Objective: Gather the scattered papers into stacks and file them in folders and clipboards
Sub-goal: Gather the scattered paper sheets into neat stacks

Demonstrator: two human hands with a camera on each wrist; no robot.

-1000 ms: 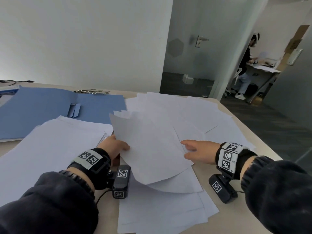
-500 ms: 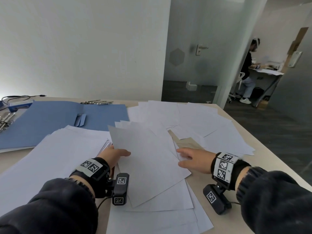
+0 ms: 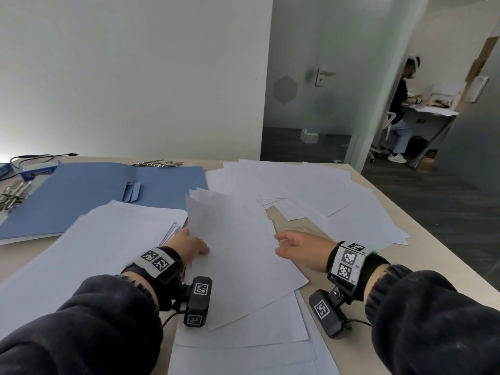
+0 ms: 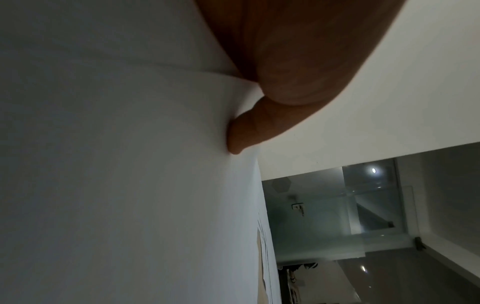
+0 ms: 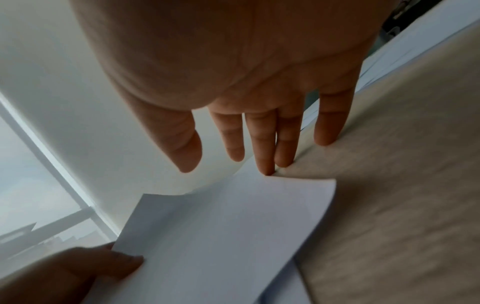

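Observation:
My left hand (image 3: 190, 246) pinches the left edge of a small bundle of white sheets (image 3: 238, 253), thumb on top, and holds it slanted just above the table. In the left wrist view the thumb (image 4: 249, 131) presses on the paper (image 4: 130, 164). My right hand (image 3: 293, 249) is at the bundle's right edge with straight fingers (image 5: 262, 144); their tips touch the paper's edge (image 5: 233, 226) and the table (image 5: 389, 205). More loose sheets (image 3: 324, 196) are scattered at the back right. A large stack (image 3: 89, 247) lies on the left. An open blue folder (image 3: 89, 196) lies behind that stack.
Metal clips (image 3: 157, 164) lie behind the folder, and more clips (image 3: 12, 196) sit at the far left by a blue device (image 3: 38, 169) with a cable. The table's right edge (image 3: 422, 234) drops to dark floor. A person sits at a desk (image 3: 400, 104) in the far room.
The held bundle has come down and flatter toward the table. My right hand has slid left along the table up to its right edge. The left hand's grip is unchanged.

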